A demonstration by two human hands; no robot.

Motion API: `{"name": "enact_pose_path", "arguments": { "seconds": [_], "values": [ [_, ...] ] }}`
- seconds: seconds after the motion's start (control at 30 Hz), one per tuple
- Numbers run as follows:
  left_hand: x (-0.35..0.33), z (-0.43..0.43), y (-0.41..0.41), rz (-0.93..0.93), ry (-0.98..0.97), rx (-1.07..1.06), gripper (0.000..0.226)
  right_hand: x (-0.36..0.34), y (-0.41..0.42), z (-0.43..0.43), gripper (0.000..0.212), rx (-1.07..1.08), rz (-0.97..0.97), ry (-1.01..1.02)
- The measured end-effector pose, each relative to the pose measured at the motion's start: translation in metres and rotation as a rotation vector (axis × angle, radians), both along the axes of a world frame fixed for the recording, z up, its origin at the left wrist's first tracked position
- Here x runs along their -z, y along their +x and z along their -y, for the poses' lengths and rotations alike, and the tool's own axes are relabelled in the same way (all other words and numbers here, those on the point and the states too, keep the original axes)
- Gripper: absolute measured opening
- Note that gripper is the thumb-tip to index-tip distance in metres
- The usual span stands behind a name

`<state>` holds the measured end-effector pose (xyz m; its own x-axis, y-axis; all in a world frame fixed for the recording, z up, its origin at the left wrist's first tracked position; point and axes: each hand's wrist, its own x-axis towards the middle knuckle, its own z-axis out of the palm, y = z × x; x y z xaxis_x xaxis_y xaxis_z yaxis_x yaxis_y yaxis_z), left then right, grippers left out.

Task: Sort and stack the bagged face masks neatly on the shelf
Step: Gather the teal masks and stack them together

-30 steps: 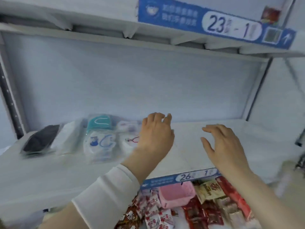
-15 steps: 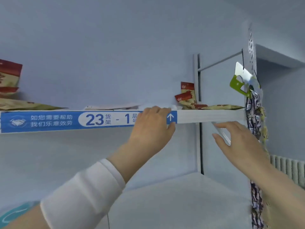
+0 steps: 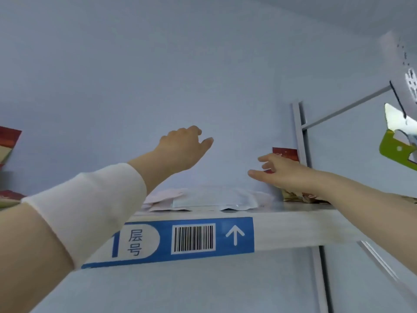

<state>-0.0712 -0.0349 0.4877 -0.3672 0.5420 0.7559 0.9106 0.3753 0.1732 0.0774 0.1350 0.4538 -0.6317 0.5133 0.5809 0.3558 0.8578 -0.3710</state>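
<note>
Several bagged face masks lie flat in a loose pile on the upper shelf, a pale blue one in clear plastic on top, pinkish ones beneath to the left. My left hand hovers above the pile with fingers relaxed and holds nothing. My right hand reaches in from the right, fingers spread, just above the pile's right end, also holding nothing. The back part of the pile is hidden by the shelf edge.
A blue label with a barcode and arrow runs along the shelf front. Red snack packets stand at the right by the upright post; more red packets sit far left. A green hang tag dangles at the right.
The view has swung up from the lower shelf to the upper shelf. Both hands rose from the lower shelf, past the blue label, to above the mask pile.
</note>
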Motion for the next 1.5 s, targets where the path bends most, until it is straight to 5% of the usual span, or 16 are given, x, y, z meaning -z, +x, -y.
{"name": "enact_pose_path", "arguments": {
  "seconds": [0.17, 0.3, 0.53, 0.67, 0.8, 0.93, 1.0, 1.1, 1.2, 1.3, 1.4, 1.5],
  "values": [
    [-0.018, -0.063, -0.03, 0.047, 0.034, -0.102, 0.062, -0.022, -0.045, -0.049, 0.111, -0.143, 0.482, 0.025],
    [-0.007, -0.086, -0.042, 0.185, 0.122, 0.025, 0.06, -0.022, -0.082, -0.074, 0.1, -0.272, 0.611, 0.079],
    [0.006, -0.095, -0.049, 0.287, 0.237, 0.157, 0.061, -0.017, -0.094, -0.092, 0.066, -0.456, 0.325, 0.025],
    [0.009, -0.095, -0.046, 0.286, 0.33, 0.099, 0.087, -0.032, -0.086, -0.107, 0.029, -0.531, -0.064, -0.077],
    [0.0, -0.094, -0.045, 0.278, 0.563, 0.045, 0.085, -0.047, -0.083, -0.118, 0.029, -0.502, -0.505, -0.106],
    [-0.009, -0.094, -0.06, 0.773, 0.783, 0.226, 0.105, -0.051, -0.099, -0.103, 0.033, -0.612, -0.65, -0.217],
    [-0.007, -0.09, -0.066, 1.005, 0.796, 0.505, 0.092, -0.052, -0.112, -0.087, 0.035, -0.667, -0.63, -0.239],
    [-0.014, -0.08, -0.076, 0.946, 0.909, 0.57, 0.044, -0.059, -0.131, -0.058, 0.04, -0.712, -0.623, -0.304],
    [-0.037, -0.049, -0.092, 0.804, 1.107, 0.512, 0.022, -0.067, -0.146, -0.031, 0.066, -0.851, -0.518, -0.371],
    [-0.053, -0.008, -0.115, 0.659, 1.241, 0.329, 0.027, -0.055, -0.17, -0.011, 0.101, -0.756, -0.149, -0.319],
    [-0.047, 0.016, -0.135, 0.635, 1.193, 0.22, 0.037, -0.034, -0.199, 0.002, 0.097, -0.667, 0.214, -0.174],
    [-0.035, 0.017, -0.147, 0.726, 1.082, 0.296, 0.039, -0.044, -0.2, -0.003, 0.089, -0.58, 0.35, -0.018]
  ]
}}
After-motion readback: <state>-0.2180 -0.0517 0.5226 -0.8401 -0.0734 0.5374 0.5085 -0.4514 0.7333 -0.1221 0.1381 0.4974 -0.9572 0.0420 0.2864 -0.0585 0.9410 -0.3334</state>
